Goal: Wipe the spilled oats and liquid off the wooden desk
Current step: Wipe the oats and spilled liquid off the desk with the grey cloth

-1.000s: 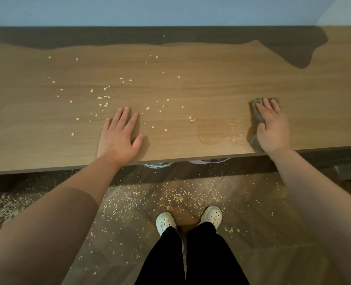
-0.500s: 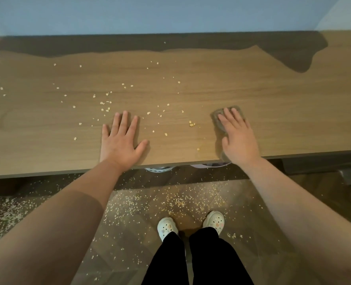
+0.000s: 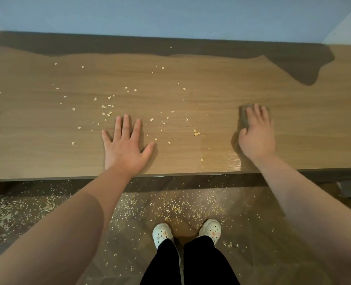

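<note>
— Pressing the right hand [image 3: 257,136] down on the grey cloth [image 3: 244,118], fingers straight and laid over it, not curling round it. Resting the left hand [image 3: 127,147] flat on the table [image 3: 304,124], fingers spread, holding nothing.

— Finding the mess where?

— Seeing oats [image 3: 106,109] lying scattered across the table's middle and left, around the left hand. Seeing the liquid [image 3: 234,161] shining as a wet film near the front edge, just beside the right wrist.

— Expecting what handling?

— Judging the cloth soft and limp, bunching easily, so pressing a flat palm over its middle. Judging the flakes light and skittering, or sticking and smearing once wet.

— Reading any labels?

— Finding no writing anywhere.
</note>
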Available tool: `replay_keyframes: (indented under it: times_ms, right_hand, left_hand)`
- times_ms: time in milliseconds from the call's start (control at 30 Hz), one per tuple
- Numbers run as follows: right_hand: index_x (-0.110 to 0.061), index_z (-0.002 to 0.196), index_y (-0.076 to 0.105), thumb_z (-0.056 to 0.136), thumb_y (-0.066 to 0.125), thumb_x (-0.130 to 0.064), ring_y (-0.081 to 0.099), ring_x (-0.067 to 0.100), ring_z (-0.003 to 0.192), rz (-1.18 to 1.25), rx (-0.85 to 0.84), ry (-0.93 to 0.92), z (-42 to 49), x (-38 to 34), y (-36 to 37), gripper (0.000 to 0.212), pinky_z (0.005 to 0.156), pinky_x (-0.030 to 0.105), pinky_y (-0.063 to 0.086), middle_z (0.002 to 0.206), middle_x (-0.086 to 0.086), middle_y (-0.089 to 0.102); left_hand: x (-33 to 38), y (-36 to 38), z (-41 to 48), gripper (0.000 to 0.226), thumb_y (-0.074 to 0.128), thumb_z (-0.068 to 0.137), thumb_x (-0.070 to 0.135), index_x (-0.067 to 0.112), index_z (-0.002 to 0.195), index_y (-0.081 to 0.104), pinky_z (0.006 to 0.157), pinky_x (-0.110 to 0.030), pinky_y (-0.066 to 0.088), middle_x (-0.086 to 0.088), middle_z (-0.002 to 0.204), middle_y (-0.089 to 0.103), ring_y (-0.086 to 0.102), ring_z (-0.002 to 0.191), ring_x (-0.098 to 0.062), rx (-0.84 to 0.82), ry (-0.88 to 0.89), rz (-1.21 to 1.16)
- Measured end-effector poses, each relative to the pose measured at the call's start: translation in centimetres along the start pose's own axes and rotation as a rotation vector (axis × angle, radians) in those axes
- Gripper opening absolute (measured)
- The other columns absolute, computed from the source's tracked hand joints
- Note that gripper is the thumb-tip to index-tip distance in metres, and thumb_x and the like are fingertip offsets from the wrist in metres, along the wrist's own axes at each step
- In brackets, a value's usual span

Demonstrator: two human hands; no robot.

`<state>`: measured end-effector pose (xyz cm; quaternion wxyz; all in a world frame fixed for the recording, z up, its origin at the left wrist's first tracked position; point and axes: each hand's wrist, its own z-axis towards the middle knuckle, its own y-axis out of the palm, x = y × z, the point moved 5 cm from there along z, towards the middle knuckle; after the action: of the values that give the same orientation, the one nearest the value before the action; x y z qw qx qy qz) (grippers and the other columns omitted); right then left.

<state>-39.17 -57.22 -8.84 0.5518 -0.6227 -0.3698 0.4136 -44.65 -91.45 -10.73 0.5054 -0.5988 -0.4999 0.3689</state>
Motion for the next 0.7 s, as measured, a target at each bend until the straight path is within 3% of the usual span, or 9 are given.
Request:
replay_keyframes:
  times_ms: [100,167,267,333,400,467,600,633,700]
  right_hand:
    - [-0.011,0.155,0.022,0.097,0.039,-0.024,0.005,0.027,0.151,0.066,0.001,0.187,4.4,-0.8,0.0,0.062,0.122,0.049,0.009,0.164,0.009,0.011]
    - [-0.012,0.154,0.025,0.095,0.040,-0.023,0.006,0.026,0.151,0.090,-0.003,0.151,6.1,-3.2,-0.1,0.061,0.122,0.048,0.009,0.164,0.008,0.012]
    - [-0.018,0.153,0.027,0.092,0.043,-0.014,0.006,0.022,0.151,0.055,-0.051,-0.256,4.5,-7.6,0.4,0.064,0.123,0.047,0.007,0.163,0.004,0.015]
    - [-0.023,0.154,0.022,0.091,0.040,-0.011,-0.003,0.013,0.150,0.008,-0.158,-0.554,2.2,-8.2,0.7,0.067,0.123,0.041,-0.002,0.163,-0.003,0.009]
    - [-0.026,0.153,0.020,0.091,0.040,-0.009,-0.008,0.007,0.148,-0.002,-0.226,-0.661,1.9,-6.1,0.1,0.068,0.120,0.035,-0.009,0.161,-0.008,0.006]
    - [-0.025,0.152,0.024,0.091,0.043,-0.005,-0.002,0.010,0.150,0.045,-0.175,-0.533,3.1,-2.8,-0.5,0.067,0.121,0.037,-0.005,0.162,-0.005,0.012]
    - [-0.017,0.152,0.028,0.094,0.043,-0.013,0.008,0.021,0.151,0.079,0.039,-0.036,1.9,-1.9,-0.5,0.060,0.123,0.044,0.008,0.162,0.004,0.019]
    - [-0.018,0.152,0.027,0.094,0.042,-0.015,0.008,0.022,0.151,0.061,0.050,-0.037,0.7,-3.4,0.0,0.060,0.123,0.044,0.008,0.162,0.005,0.017]
    - [-0.020,0.152,0.025,0.092,0.038,-0.019,0.003,0.020,0.150,0.067,-0.014,-0.237,-1.8,-6.5,1.0,0.062,0.122,0.043,0.002,0.161,0.002,0.013]
  left_hand:
    - [0.1,0.0,0.0,0.080,0.010,0.089,0.068,0.026,0.157,0.000,0.118,-0.059,0.000,-0.005,0.164,-0.012,-0.015,0.150,-0.022,0.008,0.005,0.000]
    - [0.1,0.0,-0.1,0.079,0.014,0.090,0.066,0.025,0.157,0.002,0.118,-0.060,0.001,-0.006,0.164,-0.011,-0.014,0.150,-0.023,0.020,0.006,-0.007]
    - [0.1,-0.1,0.0,0.077,0.019,0.092,0.064,0.025,0.157,0.004,0.118,-0.060,0.001,-0.006,0.164,-0.009,-0.012,0.150,-0.023,0.029,0.007,-0.017]
    - [0.1,-0.1,0.0,0.077,0.019,0.092,0.064,0.025,0.157,0.003,0.118,-0.060,0.000,-0.006,0.164,-0.009,-0.013,0.150,-0.023,0.027,0.006,-0.014]
    - [0.0,-0.1,0.0,0.078,0.017,0.091,0.064,0.025,0.157,0.002,0.118,-0.059,0.000,-0.005,0.164,-0.010,-0.013,0.150,-0.023,0.022,0.006,-0.006]
    - [0.1,-0.1,0.0,0.077,0.018,0.091,0.064,0.025,0.157,0.003,0.118,-0.060,0.001,-0.005,0.164,-0.009,-0.012,0.150,-0.023,0.022,0.006,-0.016]
    - [0.2,-0.2,-0.1,0.076,0.020,0.092,0.062,0.026,0.157,0.007,0.119,-0.059,0.001,-0.004,0.164,-0.006,-0.010,0.151,-0.021,0.031,0.002,-0.048]
    - [0.1,-0.2,0.0,0.075,0.021,0.092,0.062,0.026,0.157,0.008,0.119,-0.058,0.001,-0.004,0.165,-0.006,-0.010,0.151,-0.021,0.030,-0.002,-0.052]
    - [0.1,-0.3,-0.1,0.074,0.023,0.093,0.061,0.026,0.157,0.008,0.119,-0.058,0.000,-0.003,0.165,-0.006,-0.010,0.151,-0.020,0.031,-0.006,-0.055]
